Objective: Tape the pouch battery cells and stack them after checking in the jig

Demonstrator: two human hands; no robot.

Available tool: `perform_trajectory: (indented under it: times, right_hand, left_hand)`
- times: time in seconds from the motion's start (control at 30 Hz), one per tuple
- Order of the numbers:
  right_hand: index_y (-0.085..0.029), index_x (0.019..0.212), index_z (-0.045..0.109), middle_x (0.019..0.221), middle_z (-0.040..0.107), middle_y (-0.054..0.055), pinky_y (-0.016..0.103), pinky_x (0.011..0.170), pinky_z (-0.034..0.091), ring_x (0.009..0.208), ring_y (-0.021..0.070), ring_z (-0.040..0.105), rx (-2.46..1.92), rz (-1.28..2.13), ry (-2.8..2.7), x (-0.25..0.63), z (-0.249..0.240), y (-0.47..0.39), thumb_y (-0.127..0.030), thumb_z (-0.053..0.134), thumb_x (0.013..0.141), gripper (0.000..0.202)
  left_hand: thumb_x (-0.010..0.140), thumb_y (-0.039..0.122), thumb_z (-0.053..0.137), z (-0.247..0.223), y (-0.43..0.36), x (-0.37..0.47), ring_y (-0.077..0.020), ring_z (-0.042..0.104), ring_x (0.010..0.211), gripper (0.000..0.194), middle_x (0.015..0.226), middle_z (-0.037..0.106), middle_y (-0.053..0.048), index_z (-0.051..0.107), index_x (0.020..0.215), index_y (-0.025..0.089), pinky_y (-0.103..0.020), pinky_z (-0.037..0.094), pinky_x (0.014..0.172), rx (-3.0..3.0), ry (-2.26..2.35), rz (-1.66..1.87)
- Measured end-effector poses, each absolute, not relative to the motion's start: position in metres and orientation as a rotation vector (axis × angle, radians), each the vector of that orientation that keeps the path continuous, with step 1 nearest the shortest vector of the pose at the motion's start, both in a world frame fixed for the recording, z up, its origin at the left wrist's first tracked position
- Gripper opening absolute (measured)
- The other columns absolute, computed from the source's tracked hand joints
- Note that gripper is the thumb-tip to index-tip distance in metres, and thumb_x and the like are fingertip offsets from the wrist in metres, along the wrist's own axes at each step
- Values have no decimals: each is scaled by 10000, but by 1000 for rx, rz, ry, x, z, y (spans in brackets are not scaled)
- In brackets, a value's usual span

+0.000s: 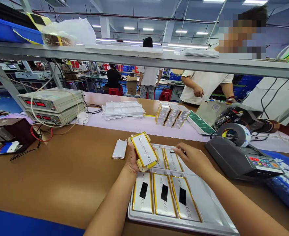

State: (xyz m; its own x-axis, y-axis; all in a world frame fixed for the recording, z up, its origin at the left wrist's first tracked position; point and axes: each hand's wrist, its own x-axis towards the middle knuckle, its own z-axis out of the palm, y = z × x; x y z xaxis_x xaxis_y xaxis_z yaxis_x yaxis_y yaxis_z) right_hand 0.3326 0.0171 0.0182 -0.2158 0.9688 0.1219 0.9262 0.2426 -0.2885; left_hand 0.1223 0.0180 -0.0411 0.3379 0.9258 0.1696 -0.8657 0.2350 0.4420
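My left hand is closed around a flat pouch battery with yellow edges and a printed white face. A pale yellow plate shows beneath that battery, also in the grip. Over the back row of a white plastic tray, my right hand has its fingers pinched together. A small dark bit shows at its fingertips, too small to name. Under those fingers lies a printed battery in the tray. In the front row, several batteries each carry a black strip. The tray's right part shows bare plastic.
A plain silver cell lies left of the tray. Behind are stacked batteries and white trays. A tape dispenser with a tape roll stands right, beside a blue basket. Power supplies stand left. Co-workers are beyond the shelf.
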Motion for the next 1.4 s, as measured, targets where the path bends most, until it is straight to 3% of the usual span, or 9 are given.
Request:
perform_trajectory:
  times: [0.13,0.23,0.5,0.63,0.77,0.93,1.13,1.33,1.4]
  right_hand:
    - [-234,787,514,747,611,11,241,550,348,673,169,552,-1914,518,-2114,385,-37,0,-504,271,807,364]
    - [-241,801,523,718,613,9,246,573,374,677,177,562,-1908,666,-2010,405,-65,-16,-527,264,797,385]
    - [-267,935,513,908,625,25,273,616,390,794,207,568,-1929,669,-1875,408,-71,-35,-553,252,791,413]
    - [-271,956,521,947,624,24,267,591,382,812,204,572,-1929,618,-1895,407,-67,-37,-519,266,798,389]
    - [-261,945,513,905,629,30,270,583,372,789,205,576,-1907,639,-1900,407,-66,-38,-499,257,809,375]
    - [-261,911,506,922,622,18,264,593,365,823,202,566,-1870,656,-1922,408,-64,-37,-489,250,819,355]
    - [-244,876,509,888,625,14,261,585,346,761,180,562,-1863,470,-1930,407,-62,-39,-430,263,839,311]
    - [-216,891,518,752,629,25,274,573,293,700,184,556,-1851,89,-2212,410,-43,-43,-259,316,838,212]
    - [-203,903,517,754,631,39,275,550,275,691,185,559,-1869,41,-2328,409,-35,-44,-220,321,832,209]
  left_hand:
    - [644,227,568,-35,18,114,-238,558,879,456,1027,573,-106,481,1087,163,-437,403,816,518,223,1264]
    - [587,86,500,-28,19,107,-243,574,838,442,908,613,-101,513,1027,126,-438,421,792,511,464,1299]
    - [593,105,525,12,35,59,-183,582,664,209,708,588,-49,520,799,141,-373,466,685,529,1234,1529]
    - [522,69,621,24,53,39,-200,577,608,339,662,566,-19,500,816,187,-376,447,623,586,1522,1375]
    - [453,-3,622,9,72,41,-254,572,797,360,727,574,-36,491,721,200,-333,420,645,679,1791,1276]
    - [356,-17,652,-10,82,52,-330,388,1109,386,910,561,-96,412,574,192,-334,389,716,813,2096,1148]
    - [422,163,699,-7,85,55,-352,356,1139,327,960,555,-135,403,558,195,-387,387,746,862,2276,1006]
    - [300,40,727,4,86,67,-414,279,1163,440,1002,529,-159,363,506,179,-501,255,870,954,2364,854]
    - [282,44,737,8,87,71,-428,312,1132,465,978,535,-157,354,506,180,-528,218,882,1057,2410,775]
